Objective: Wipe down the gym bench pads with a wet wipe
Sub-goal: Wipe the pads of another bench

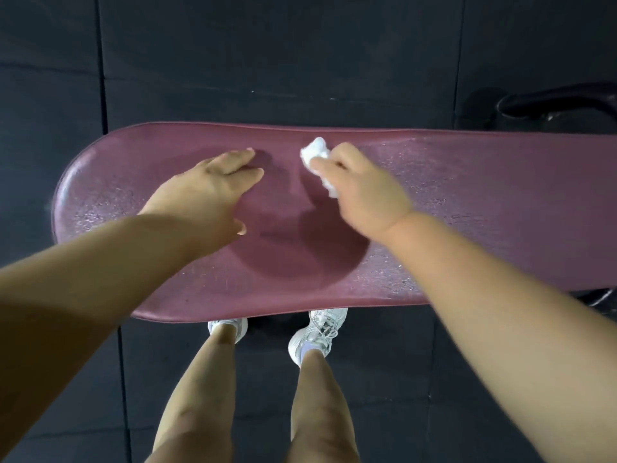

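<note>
A crumpled white wet wipe (pixel 319 162) is clamped in the right hand (pixel 364 192) and pressed against the maroon bench pad (pixel 467 208) near its far edge. The left hand (pixel 213 188), fingers spread and holding nothing, is laid flat on the surface just beside the wipe, apart from it.

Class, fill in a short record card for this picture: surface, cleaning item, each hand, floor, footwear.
surface: long maroon padded bench pad, rounded end at the left
cleaning item: crumpled white wet wipe
right hand: grip closed on the wipe, pressing it to the pad
left hand: flat on the pad, empty
floor: dark rubber floor mats
footwear: white laced trainers
</note>
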